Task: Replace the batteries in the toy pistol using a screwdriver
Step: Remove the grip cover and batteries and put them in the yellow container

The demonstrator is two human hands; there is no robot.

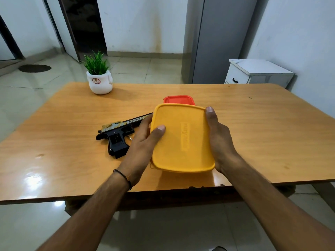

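The toy pistol [117, 134] lies flat on the table [54, 124] at the left, just beside our left hand [143, 144], whose thumb presses the lid of the yellow box [181, 142] while its fingers hug the left wall; our right hand [220, 142] clasps the opposite wall. With 2 hands squeezing, the lid may pop suddenly, we judge, spilling the contents or knocking the pistol.

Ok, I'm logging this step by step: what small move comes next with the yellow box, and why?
Probably pry it open, likely for supplies: the left hand and right hand grip the closed yellow box, while the toy pistol lies beside it.
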